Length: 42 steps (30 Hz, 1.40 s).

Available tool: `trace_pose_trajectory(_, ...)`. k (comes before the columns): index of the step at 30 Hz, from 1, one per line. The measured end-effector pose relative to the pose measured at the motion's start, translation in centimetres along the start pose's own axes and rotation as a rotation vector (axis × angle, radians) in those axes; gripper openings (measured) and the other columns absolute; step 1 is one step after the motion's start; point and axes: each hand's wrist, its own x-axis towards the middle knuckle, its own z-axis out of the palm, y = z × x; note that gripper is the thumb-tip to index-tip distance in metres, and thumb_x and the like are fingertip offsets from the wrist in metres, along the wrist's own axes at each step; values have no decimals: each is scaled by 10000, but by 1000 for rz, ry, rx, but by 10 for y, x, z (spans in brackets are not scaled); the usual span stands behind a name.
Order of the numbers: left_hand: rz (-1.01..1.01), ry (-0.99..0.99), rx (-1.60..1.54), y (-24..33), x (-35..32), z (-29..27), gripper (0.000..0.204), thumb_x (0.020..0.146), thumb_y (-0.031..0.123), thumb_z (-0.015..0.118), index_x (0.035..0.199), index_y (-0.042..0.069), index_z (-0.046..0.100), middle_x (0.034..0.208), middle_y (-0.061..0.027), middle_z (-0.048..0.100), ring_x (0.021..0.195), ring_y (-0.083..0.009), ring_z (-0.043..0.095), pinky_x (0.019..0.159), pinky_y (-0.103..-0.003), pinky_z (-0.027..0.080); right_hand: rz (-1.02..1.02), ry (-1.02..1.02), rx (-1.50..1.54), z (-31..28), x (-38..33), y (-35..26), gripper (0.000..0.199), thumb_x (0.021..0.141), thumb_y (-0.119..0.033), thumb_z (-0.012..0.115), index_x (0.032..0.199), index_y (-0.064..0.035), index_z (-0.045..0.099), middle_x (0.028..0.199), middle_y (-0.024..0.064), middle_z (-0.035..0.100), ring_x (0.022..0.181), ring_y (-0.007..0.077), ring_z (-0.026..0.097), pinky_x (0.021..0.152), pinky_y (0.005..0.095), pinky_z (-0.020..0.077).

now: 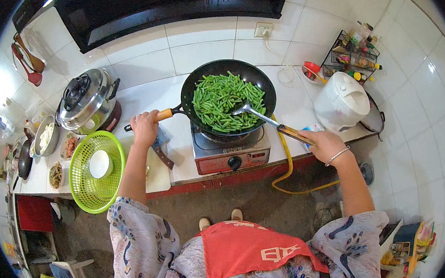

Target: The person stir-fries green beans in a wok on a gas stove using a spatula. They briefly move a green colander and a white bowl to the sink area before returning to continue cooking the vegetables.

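Observation:
A black wok (198, 80) full of cut green beans (225, 102) sits on a small red and silver gas stove (229, 151) on the white counter. My left hand (145, 126) grips the wok's orange handle at the left. My right hand (325, 144) holds the wooden handle of a metal spatula (259, 114), whose blade rests in the beans on the wok's right side.
A green plastic colander (96, 171) with a white bowl in it stands at the counter's front left, beside a cutting board with a knife (161, 152). A steel pressure cooker (85, 99) sits behind it. A white rice cooker (342, 100), a spice rack (353, 53) and a yellow gas hose (287, 169) are to the right.

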Motion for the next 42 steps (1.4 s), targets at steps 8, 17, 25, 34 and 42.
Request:
trace_pose_trajectory(8, 142, 73, -72, -11, -6, -2, 488, 781, 87, 663, 1261, 152, 604, 1130, -89, 650, 1102, -288, 569, 1021, -465, 348, -147, 224, 725, 97, 15, -89, 287, 894, -298, 616, 849, -25, 691, 784, 198, 659, 739, 366, 639, 683, 441, 503)
trace_pose_trajectory(17, 114, -3, -10, -15, -4, -1, 474, 811, 120, 653, 1280, 164, 595, 1147, -87, 646, 1097, -284, 573, 1016, -466, 356, 297, -218, 682, 275, 97, -115, 482, 936, -400, 618, 748, 44, 636, 631, 128, 664, 478, 182, 600, 521, 344, 506)
trace_pose_trajectory(25, 102, -12, -24, -7, -7, -7, 487, 799, 99, 657, 1279, 157, 594, 1157, -83, 642, 1115, -279, 560, 1022, -452, 344, 498, -235, 1052, 275, 91, -126, 398, 947, -309, 605, 775, 49, 629, 648, 124, 666, 491, 171, 607, 487, 333, 506)
trace_pose_trajectory(34, 105, 5, -42, -9, -7, -3, 470, 807, 93, 653, 1269, 155, 597, 1152, -80, 639, 1117, -275, 556, 1044, -461, 331, 512, -226, 1103, 270, 86, -126, 459, 939, -389, 617, 748, 27, 650, 651, 109, 669, 523, 165, 628, 496, 334, 515)
trace_pose_trajectory(42, 147, 75, -58, -16, -11, 0, 528, 783, 134, 697, 1295, 184, 579, 1119, -55, 645, 1086, -277, 570, 1009, -457, 355, -37, 694, 754, 83, -17, -99, 151, 852, -196, 696, 857, -45, 685, 785, 133, 674, 698, 292, 657, 635, 370, 513)
